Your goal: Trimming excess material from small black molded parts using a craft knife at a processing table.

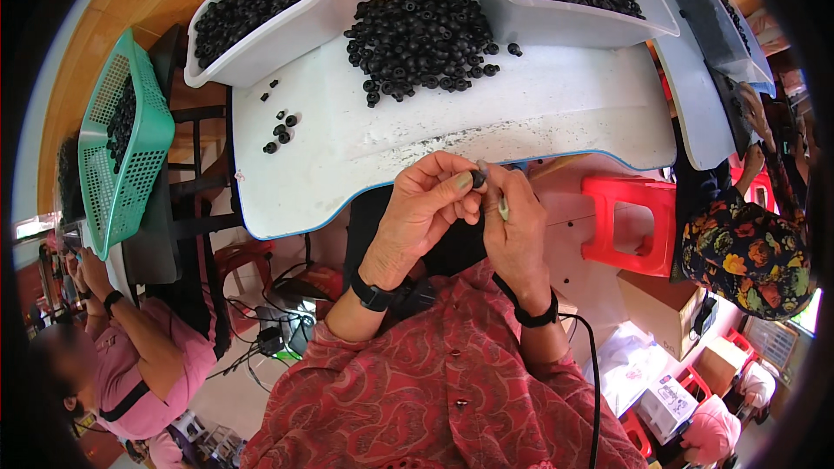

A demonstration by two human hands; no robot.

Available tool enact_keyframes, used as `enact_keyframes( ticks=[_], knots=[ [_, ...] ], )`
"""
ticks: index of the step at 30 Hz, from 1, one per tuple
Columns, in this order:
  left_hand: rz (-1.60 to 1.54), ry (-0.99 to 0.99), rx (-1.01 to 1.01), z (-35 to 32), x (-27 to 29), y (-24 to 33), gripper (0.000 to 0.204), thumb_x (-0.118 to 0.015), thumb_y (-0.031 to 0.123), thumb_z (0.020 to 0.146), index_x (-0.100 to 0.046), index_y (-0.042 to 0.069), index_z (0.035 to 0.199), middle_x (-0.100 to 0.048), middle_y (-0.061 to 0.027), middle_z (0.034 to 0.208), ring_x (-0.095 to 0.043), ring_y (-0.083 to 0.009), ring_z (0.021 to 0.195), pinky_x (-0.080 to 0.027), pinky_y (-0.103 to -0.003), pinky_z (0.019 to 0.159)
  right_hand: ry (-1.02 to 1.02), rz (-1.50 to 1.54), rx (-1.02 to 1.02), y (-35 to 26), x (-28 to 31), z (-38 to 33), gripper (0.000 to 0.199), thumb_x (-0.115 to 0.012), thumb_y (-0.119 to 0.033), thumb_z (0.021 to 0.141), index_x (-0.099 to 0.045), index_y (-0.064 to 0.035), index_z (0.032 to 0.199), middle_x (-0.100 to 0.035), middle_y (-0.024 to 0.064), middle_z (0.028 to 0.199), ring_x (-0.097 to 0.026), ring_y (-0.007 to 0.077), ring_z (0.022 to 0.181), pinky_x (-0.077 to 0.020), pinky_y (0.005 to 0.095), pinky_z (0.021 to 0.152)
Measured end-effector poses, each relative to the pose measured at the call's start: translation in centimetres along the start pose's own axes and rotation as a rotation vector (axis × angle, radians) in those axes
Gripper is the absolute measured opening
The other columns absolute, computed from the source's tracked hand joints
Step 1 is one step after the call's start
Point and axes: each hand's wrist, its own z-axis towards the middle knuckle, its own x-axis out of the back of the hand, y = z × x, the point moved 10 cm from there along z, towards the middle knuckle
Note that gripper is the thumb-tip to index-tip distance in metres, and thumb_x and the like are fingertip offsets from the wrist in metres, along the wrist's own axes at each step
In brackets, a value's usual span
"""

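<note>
Just past the table's front edge, my left hand [415,213] pinches a small black round part [478,179] between thumb and fingertips. My right hand [519,230] meets it there, its fingers closed around a slim tool with a pale green handle [504,207]. The tool's working end is hidden by the fingers, so its kind does not show. Beyond both hands, a heap of similar black parts [421,39] lies on the white table [347,156]. A few loose black parts [281,130] are scattered on the table's left side.
White bins of black parts stand at the back left [261,39] and back right [578,22]. A green basket [130,156] is on the left, near a co-worker in pink [156,356]. Red stools [638,221] and another person in a flowered cap [747,252] are on the right.
</note>
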Motion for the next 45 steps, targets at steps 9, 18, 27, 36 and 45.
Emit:
enact_keyframes(
  ticks=[9,18,27,36,45],
  knots=[
    [-0.015,-0.017,-0.038,-0.8,0.2,0.6,0.016,-0.06,0.006,0.093,-0.06,-0.002,0.108,-0.066,-0.0147,0.084,-0.065,-0.0189,0.068,-0.055,-0.029,0.06,-0.116,-0.232,-0.027,-0.9,-1.6,-0.3,0.049,-0.056,0.007,0.078,-0.057,-0.0073,0.125,-0.055,0.0118,0.09,-0.061,0.0325,0.073,-0.0505,0.0418,0.061],
    [-0.004,-0.03,-0.051,-1.3,0.3,0.9,0.015,-0.059,0.005,0.093,-0.06,-0.001,0.107,-0.066,-0.0148,0.085,-0.064,-0.0187,0.069,-0.054,-0.03,0.06,-0.131,-0.221,-0.031,-1.2,-2.0,-0.4,0.053,-0.055,0.008,0.078,-0.059,-0.0114,0.127,-0.054,0.0112,0.088,-0.062,0.0309,0.074,-0.0503,0.0413,0.062],
    [-0.001,-0.07,-0.095,-1.5,0.0,1.3,0.012,-0.06,0.002,0.092,-0.06,-0.001,0.104,-0.063,-0.0112,0.08,-0.062,-0.0165,0.067,-0.051,-0.029,0.056,-0.091,-0.249,-0.011,-1.4,-2.0,-0.5,0.05,-0.058,0.006,0.077,-0.062,-0.0132,0.123,-0.055,0.0091,0.086,-0.062,0.0288,0.072,-0.0504,0.0401,0.06],
    [0.117,-0.038,-0.08,-2.2,-1.5,1.7,0.006,-0.058,0.0,0.092,-0.058,-0.004,0.097,-0.064,-0.0153,0.086,-0.06,-0.015,0.064,-0.05,-0.029,0.056,0.123,-0.148,-0.052,0.7,1.5,0.2,0.024,-0.059,0.001,0.089,-0.065,-0.0063,0.111,-0.06,0.007,0.085,-0.058,0.0194,0.069,-0.0461,0.0307,0.063],
    [0.091,-0.007,-0.103,-2.0,-0.9,1.6,0.008,-0.06,0.003,0.092,-0.06,-0.001,0.1,-0.063,-0.0078,0.078,-0.06,-0.0135,0.065,-0.051,-0.028,0.058,-0.018,0.598,-0.5,1.2,-1.0,-1.2,0.009,-0.066,-0.011,0.092,-0.065,-0.002,0.09,-0.058,-0.0037,0.076,-0.043,0.0017,0.066,-0.0348,0.0184,0.058]
  ],
)
